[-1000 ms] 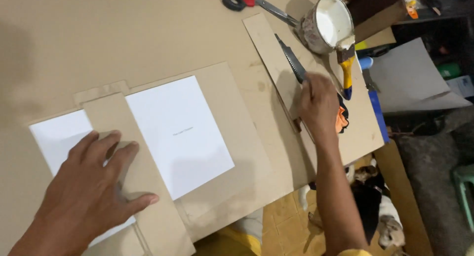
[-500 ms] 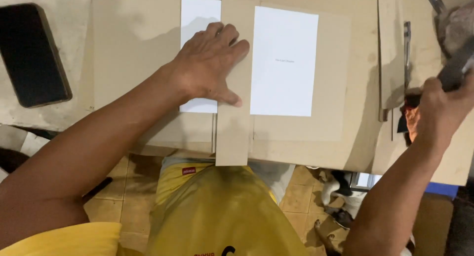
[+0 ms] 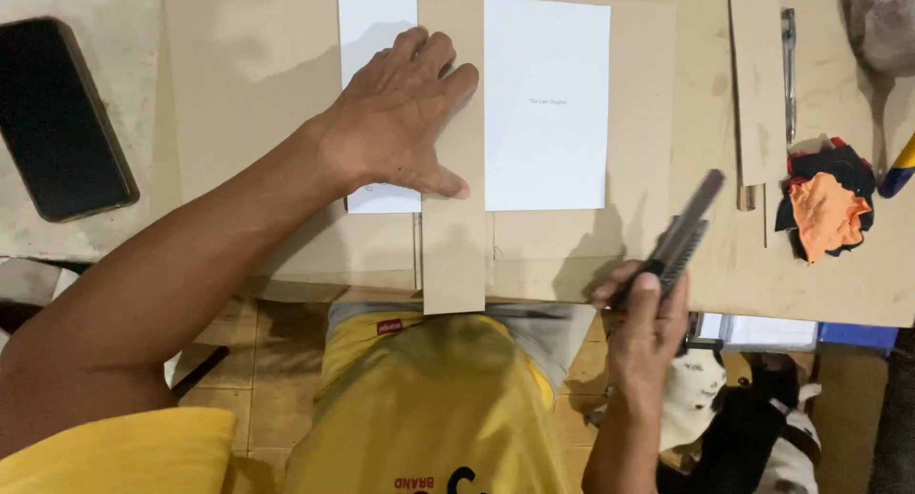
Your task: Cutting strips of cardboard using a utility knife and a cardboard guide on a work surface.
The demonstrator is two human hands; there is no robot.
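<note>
Landmark: the narrow cardboard strip (image 3: 450, 170) that lies across the middle of the big cardboard sheet (image 3: 238, 103); its long axis runs from the far edge of the table toward the person, and its near end hangs a little over the sheet's edge.
Left hand: the left hand (image 3: 396, 122) lies flat, fingers spread, pressing on the strip and on the white paper (image 3: 367, 37) to the left of the strip; it grips nothing.
Right hand: the right hand (image 3: 648, 313) is to the right of the strip, near the table's front edge, with fingers closed around a utility knife (image 3: 681, 237).
Knife direction: the knife's long axis is tilted; its tip points away from the person and slightly to the right, away from the strip. It is held above the cardboard; I cannot tell if it touches.
Second paper: a white page (image 3: 546, 103) lies just to the right of the strip, touching its edge.
Between: the page lies between the strip and the knife.
Far right of the strip: another long cardboard piece (image 3: 758, 84), a thin metal tool (image 3: 788, 70) beside it, and an orange and dark cloth (image 3: 824, 213).
Far left of the strip: a black phone (image 3: 62, 118), well apart.
Below the table: yellow clothing (image 3: 429, 408) and a black and white animal (image 3: 743, 427).
</note>
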